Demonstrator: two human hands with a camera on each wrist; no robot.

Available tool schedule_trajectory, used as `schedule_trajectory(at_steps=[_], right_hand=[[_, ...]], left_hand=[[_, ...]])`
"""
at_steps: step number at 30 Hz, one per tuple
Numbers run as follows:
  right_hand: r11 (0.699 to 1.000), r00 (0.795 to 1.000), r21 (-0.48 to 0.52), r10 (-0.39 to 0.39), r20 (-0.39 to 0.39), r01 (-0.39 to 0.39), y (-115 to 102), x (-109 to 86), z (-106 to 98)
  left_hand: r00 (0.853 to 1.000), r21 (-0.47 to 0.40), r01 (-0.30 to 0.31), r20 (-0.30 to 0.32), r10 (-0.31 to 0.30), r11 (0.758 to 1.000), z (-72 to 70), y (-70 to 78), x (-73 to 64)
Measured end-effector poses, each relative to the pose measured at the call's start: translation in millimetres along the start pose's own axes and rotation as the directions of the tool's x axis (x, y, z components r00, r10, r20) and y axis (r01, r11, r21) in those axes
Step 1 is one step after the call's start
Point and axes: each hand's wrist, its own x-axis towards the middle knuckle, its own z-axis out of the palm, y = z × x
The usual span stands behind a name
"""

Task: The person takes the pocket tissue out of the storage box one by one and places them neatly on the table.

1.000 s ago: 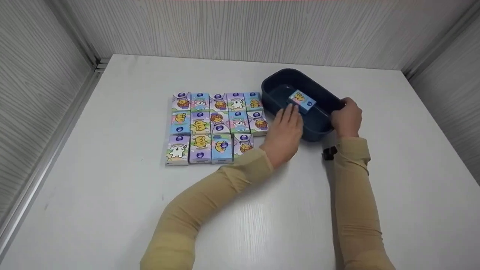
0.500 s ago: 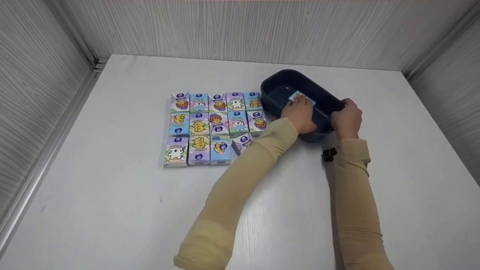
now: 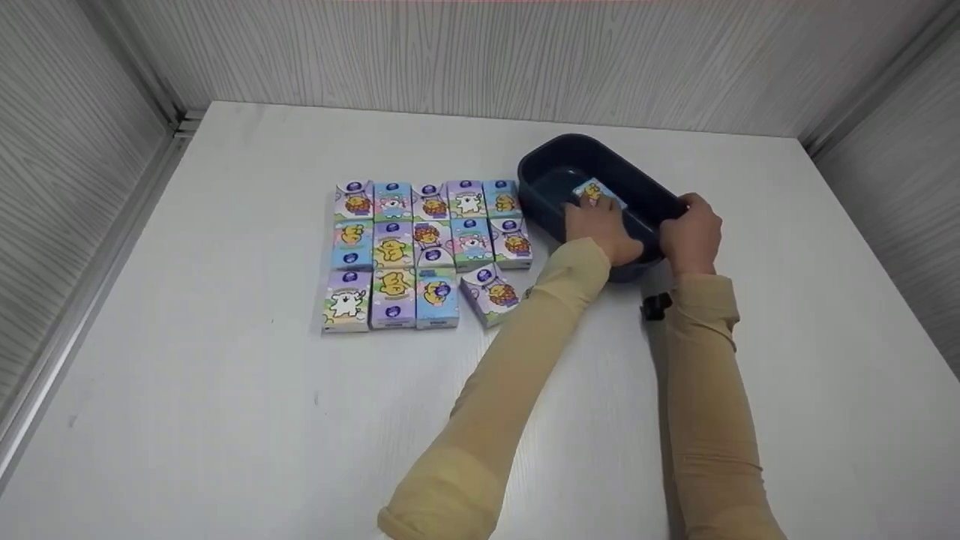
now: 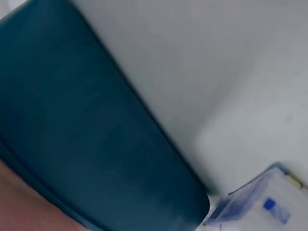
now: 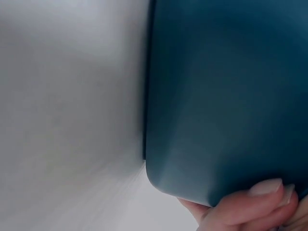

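Note:
A dark blue oblong bin stands at an angle on the white table. Inside it lies one small light-blue box with a yellow cartoon bear, its near part hidden under my left hand. The fingers of that hand are spread over the box, while the thumb points away to the right. My right hand grips the bin's near right end at the rim. In the right wrist view its fingers curl at the edge of the bin wall. The bin's outer side fills much of the left wrist view.
Several similar cartoon boxes lie in close rows left of the bin. One lilac box in the nearest row sits askew beside my left forearm. A small black object shows by the right wrist. Wood-grain panels enclose the table.
My left hand has moved right and deeper into the bin, onto the light-blue box. The lilac box near the forearm has turned askew. My right hand keeps its grip on the bin.

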Motion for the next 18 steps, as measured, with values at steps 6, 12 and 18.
schedule_trajectory(at_steps=[6,12,18], right_hand=[[1.000,1.000,0.001,-0.003,-0.019,0.003,-0.1,-0.2,0.4],[1.000,1.000,-0.011,-0.003,-0.013,0.003,0.5,0.6,0.9],[1.000,1.000,-0.008,-0.009,-0.023,0.008,0.7,1.3,1.5]], left_hand=[[1.000,0.049,0.005,0.011,-0.006,0.999,0.6,0.8,0.5],[0.998,0.059,0.034,0.049,-0.037,0.998,-1.5,2.0,0.8],[0.999,-0.006,0.045,-0.014,-0.045,0.999,-2.2,2.1,-1.6]])
